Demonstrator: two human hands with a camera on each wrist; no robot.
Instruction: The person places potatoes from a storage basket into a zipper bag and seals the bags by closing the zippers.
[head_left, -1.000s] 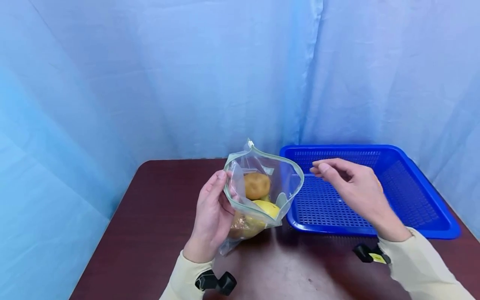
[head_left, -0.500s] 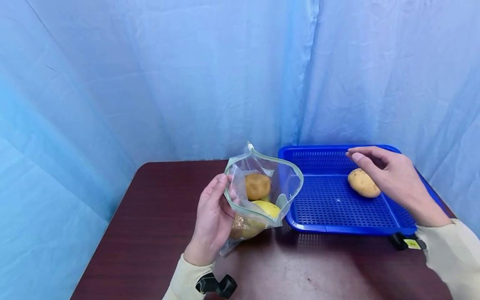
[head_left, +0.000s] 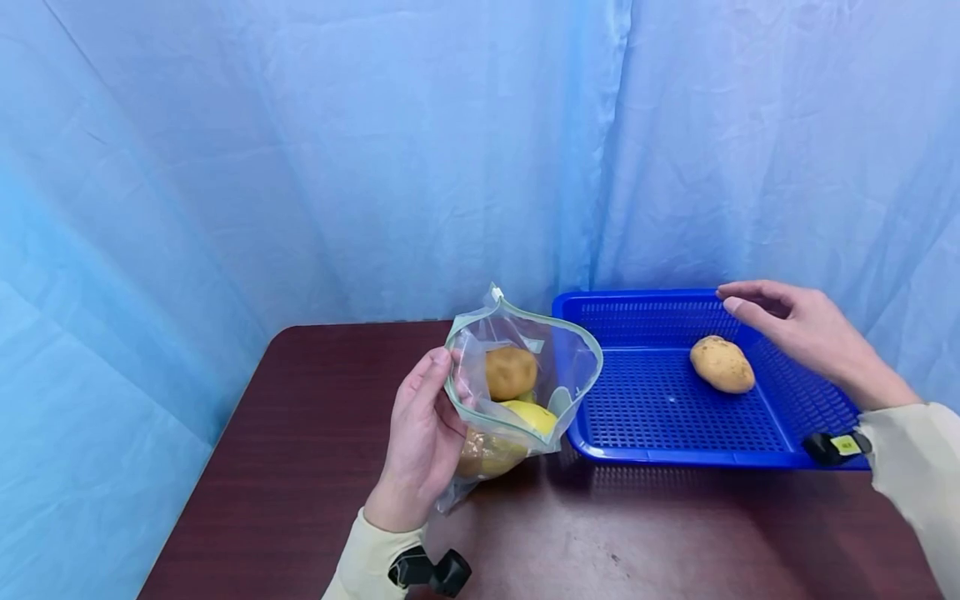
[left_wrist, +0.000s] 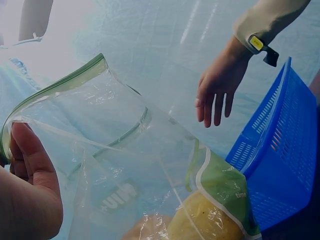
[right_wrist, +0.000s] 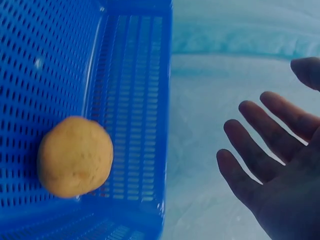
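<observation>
My left hand (head_left: pixel 422 442) pinches the rim of a clear zipper bag (head_left: pixel 566 354) with a green-edged mouth that gapes wide. Inside lie a brown potato (head_left: pixel 512 372), a yellow fruit (head_left: pixel 534 415) like a lemon, and more rounded produce blurred by the plastic. One pale potato (head_left: pixel 722 364) rests on the floor of the blue basket (head_left: pixel 678 458). Above the basket's right side, my right hand (head_left: pixel 813 333) hovers with nothing in it. The right wrist view shows that hand's fingers (right_wrist: pixel 252 150) spread loosely, apart from the potato (right_wrist: pixel 75 157).
The basket takes up the right of the dark red-brown table (head_left: pixel 337 400), its slotted wall (right_wrist: pixel 132 110) rising between the potato and my right hand in the right wrist view. Light blue curtains (head_left: pixel 420 150) hang behind the table and along its left side.
My right hand has moved right across the basket, from near the bag's mouth to the far side, bringing the pale potato into sight. My left hand and the bag have stayed nearly still.
</observation>
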